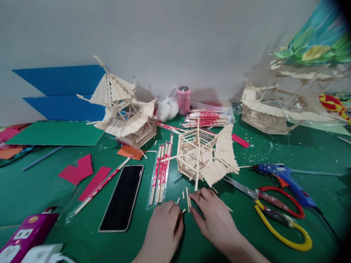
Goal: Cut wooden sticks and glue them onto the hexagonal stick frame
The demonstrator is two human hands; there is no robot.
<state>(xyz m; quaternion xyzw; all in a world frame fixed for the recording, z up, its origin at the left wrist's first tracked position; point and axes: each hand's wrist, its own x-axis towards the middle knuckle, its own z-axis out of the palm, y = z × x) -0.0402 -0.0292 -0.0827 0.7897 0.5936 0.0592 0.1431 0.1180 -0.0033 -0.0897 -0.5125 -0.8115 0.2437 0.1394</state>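
Observation:
My left hand [166, 224] is closed at the near middle of the table, its fingers curled around a short piece of wooden stick whose ends poke out. Beside it, my right hand [211, 215] has thumb and forefinger tips at a short wooden stick [188, 196], gripping it lightly against the tabletop. A smaller cut piece [183, 194] lies just left of that stick. Right behind my hands stands a many-sided wooden stick frame [197, 153], with slatted roof panels on its right and front right sides.
A phone [122, 199] and bagged sticks [161, 171] lie left. Scissors [274, 208] and a blue glue gun [287, 180] lie right. Stick models [123, 120] [265, 109] and a pink bottle [183, 99] stand behind. A purple power strip [30, 233] sits front left.

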